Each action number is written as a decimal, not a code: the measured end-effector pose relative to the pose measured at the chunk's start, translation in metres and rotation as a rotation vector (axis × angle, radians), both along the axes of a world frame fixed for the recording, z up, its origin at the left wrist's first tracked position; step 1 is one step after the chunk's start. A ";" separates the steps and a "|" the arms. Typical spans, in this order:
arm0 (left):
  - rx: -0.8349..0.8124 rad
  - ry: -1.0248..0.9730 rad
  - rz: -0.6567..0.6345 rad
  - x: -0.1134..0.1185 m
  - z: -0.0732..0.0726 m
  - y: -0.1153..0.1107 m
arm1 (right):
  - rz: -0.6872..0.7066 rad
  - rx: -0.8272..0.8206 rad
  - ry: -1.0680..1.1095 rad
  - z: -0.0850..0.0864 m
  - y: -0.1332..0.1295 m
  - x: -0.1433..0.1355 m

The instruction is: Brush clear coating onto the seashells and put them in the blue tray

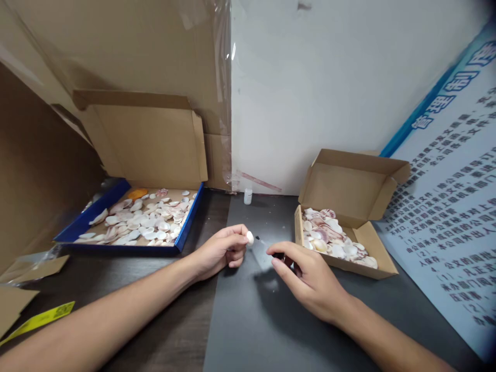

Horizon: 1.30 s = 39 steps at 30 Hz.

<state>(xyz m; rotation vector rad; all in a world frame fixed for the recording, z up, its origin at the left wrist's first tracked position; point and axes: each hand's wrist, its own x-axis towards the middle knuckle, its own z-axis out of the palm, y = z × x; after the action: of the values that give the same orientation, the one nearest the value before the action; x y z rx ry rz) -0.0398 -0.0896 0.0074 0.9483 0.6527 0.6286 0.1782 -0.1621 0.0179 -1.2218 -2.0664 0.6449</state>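
Between the thumb and forefinger of my left hand point(225, 247) is a small white seashell point(250, 237), held up above the table. My right hand point(310, 276), facing it from the right, is closed on a small brush with a black cap point(278, 256); most of the cap is hidden by the fingers. A thin pale stem seems to run from it to a dark tip point(258, 237) just right of the shell, apart from it. Behind both hands a small white bottle point(248, 196) stands upright near the wall.
On the left, an open blue-sided box point(180, 240) holds many loose shells and an orange piece point(138, 194). An open brown cardboard box point(377, 258) with larger shells stands on the right. A yellow strip point(42, 321) lies front left. A printed poster point(445, 206) leans at the right.
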 end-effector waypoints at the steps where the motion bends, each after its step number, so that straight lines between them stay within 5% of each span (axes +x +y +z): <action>1: 0.001 -0.003 0.000 0.000 0.000 0.000 | 0.015 -0.001 0.008 0.000 0.000 0.000; 39: -0.044 -0.019 0.042 0.000 0.000 0.001 | 0.154 0.014 0.043 -0.002 0.000 -0.001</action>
<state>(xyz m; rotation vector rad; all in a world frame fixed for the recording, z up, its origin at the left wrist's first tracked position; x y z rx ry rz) -0.0399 -0.0882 0.0072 0.8885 0.6682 0.6573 0.1772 -0.1620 0.0155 -1.0395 -2.1401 0.7199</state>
